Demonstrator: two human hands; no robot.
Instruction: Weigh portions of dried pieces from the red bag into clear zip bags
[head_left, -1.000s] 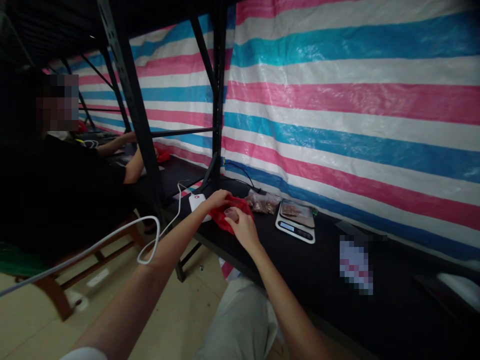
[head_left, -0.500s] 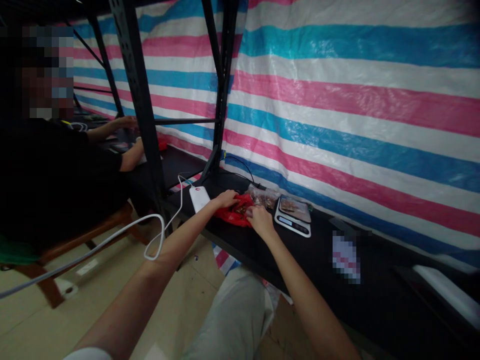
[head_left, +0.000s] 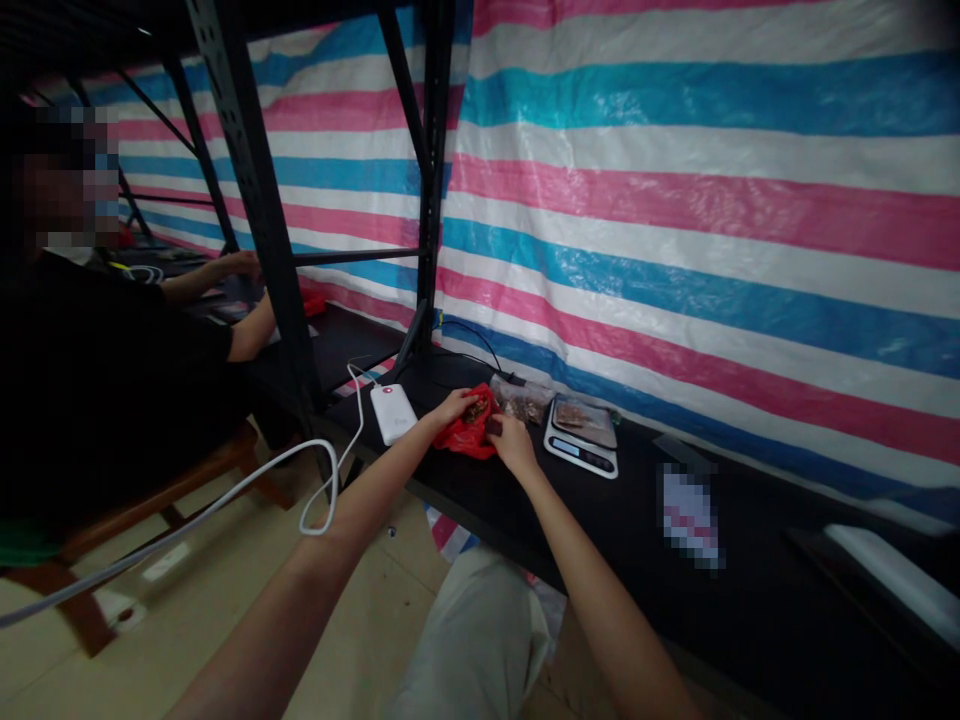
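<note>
A red plastic bag (head_left: pixel 471 440) lies bunched on the black shelf with its mouth open. Small brownish-gold pieces (head_left: pixel 477 408) show inside it; I cannot make out their kind. My left hand (head_left: pixel 454 407) is closed on the bag's left rim. At the right side of the mouth, my right hand (head_left: pixel 513 440) is closed, and a small dark brown piece (head_left: pixel 494 427) shows at its fingertips. Just behind are clear plastic bags (head_left: pixel 529 402) with brownish contents. To the right sits a white digital scale (head_left: pixel 581 455) bearing a flat clear packet (head_left: pixel 586 416) of brown pieces.
A white power bank (head_left: pixel 393 414) with a white cable (head_left: pixel 330 470) lies left of the bag; the cable loops across my left forearm. A black metal upright (head_left: pixel 251 180) stands at left, beyond it a seated person (head_left: pixel 112 350). Striped sheeting (head_left: pixel 675 230) hangs behind the shelf.
The bag's mouth shows wider and its red rim stands higher between my hands. My right fingers have shifted slightly, and the dark brown piece now shows there. The whole view has swung a little.
</note>
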